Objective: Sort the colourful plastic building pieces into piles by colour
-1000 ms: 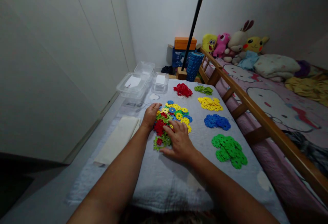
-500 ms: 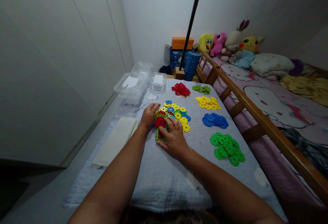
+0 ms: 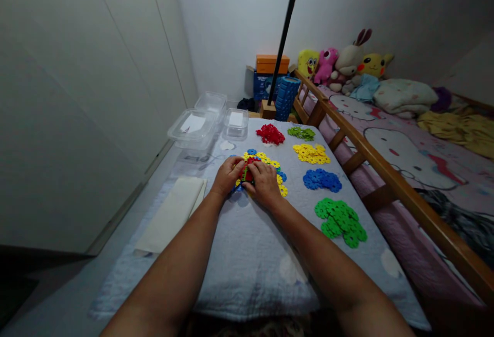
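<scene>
Between my left hand (image 3: pixel 227 176) and my right hand (image 3: pixel 264 184) is a red and lime-green plastic construction (image 3: pixel 247 169), its form mostly covered by my fingers. Both hands are closed on it, fingertips close together. Under and around them lies a mixed pile of flower-shaped plastic discs; a blue disc (image 3: pixel 251 152) and several yellow discs (image 3: pixel 275 164) show past the knuckles. Farther right are sorted heaps: red pieces (image 3: pixel 270 134), lime-green pieces (image 3: pixel 301 133), yellow discs (image 3: pixel 311 154), blue discs (image 3: pixel 322 179) and green discs (image 3: pixel 340 221).
Clear plastic containers (image 3: pixel 193 126) stand at the back left, some with white paper on them. A folded cream cloth (image 3: pixel 173 213) lies beside my left forearm. The table has a pale blue cloth (image 3: pixel 247 260). A wooden bed rail (image 3: pixel 370 162) borders the right side.
My right hand has drawn in from lying spread over the pieces and now closes beside my left. The red and green construction looks turned and raised between them.
</scene>
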`<action>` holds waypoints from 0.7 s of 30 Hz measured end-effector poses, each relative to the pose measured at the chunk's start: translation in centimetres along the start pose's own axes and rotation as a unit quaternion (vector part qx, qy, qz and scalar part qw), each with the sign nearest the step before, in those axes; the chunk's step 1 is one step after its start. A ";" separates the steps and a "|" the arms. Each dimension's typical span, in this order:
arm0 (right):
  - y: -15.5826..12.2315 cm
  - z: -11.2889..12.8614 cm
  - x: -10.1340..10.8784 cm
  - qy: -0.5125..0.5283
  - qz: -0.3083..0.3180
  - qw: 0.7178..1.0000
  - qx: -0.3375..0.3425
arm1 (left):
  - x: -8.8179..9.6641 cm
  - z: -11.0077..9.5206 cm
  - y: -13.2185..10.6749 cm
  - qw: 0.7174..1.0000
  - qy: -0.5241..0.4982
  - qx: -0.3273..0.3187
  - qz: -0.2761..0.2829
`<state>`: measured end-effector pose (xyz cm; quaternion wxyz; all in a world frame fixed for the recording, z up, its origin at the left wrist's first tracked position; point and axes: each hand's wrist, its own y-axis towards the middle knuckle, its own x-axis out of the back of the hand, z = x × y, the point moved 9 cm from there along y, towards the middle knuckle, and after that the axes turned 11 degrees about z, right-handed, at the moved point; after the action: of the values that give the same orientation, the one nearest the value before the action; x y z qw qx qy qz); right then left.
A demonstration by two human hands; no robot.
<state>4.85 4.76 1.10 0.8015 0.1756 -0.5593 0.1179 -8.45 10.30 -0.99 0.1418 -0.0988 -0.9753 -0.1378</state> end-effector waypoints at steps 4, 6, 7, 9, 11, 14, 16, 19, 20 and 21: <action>0.2 -0.4 0.3 0.023 -0.017 1.000 0.005 | -0.5 -1.3 -0.2 0.997 0.072 -0.028 0.012; 0.0 -0.8 0.8 0.037 -0.034 0.999 0.009 | -0.8 -1.8 -0.3 0.993 0.110 -0.035 0.020; -0.1 -1.2 1.2 0.046 -0.044 0.998 0.006 | -0.9 -2.0 -0.3 0.990 0.131 -0.035 0.024; -0.5 -2.6 2.2 0.064 -0.059 0.996 -0.016 | -1.1 -2.1 -0.3 0.983 0.176 -0.031 0.028; -1.2 -4.6 3.2 0.076 -0.062 0.994 -0.057 | -1.2 -2.1 -0.4 0.975 0.219 -0.023 0.029; -2.5 -7.3 3.8 0.079 -0.037 0.990 -0.109 | -1.3 -2.2 -0.7 0.960 0.280 -0.007 0.021; -3.3 -7.9 3.5 0.085 -0.005 0.990 -0.109 | -1.2 -2.4 -1.0 0.948 0.317 0.010 0.007; -4.2 -7.3 2.5 0.086 0.047 0.992 -0.081 | -0.9 -2.6 -1.4 0.935 0.351 0.042 -0.014; -4.4 -7.0 2.1 0.081 0.061 0.992 -0.075 | -0.8 -2.5 -1.5 0.933 0.356 0.053 -0.020; -4.5 -6.8 1.8 0.074 0.070 0.992 -0.073 | -0.6 -2.4 -1.6 0.932 0.357 0.063 -0.025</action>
<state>13.07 3.44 0.00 0.8409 0.0682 -0.5168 0.1456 -7.65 8.00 0.64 0.4827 -0.0096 -0.8693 -0.1058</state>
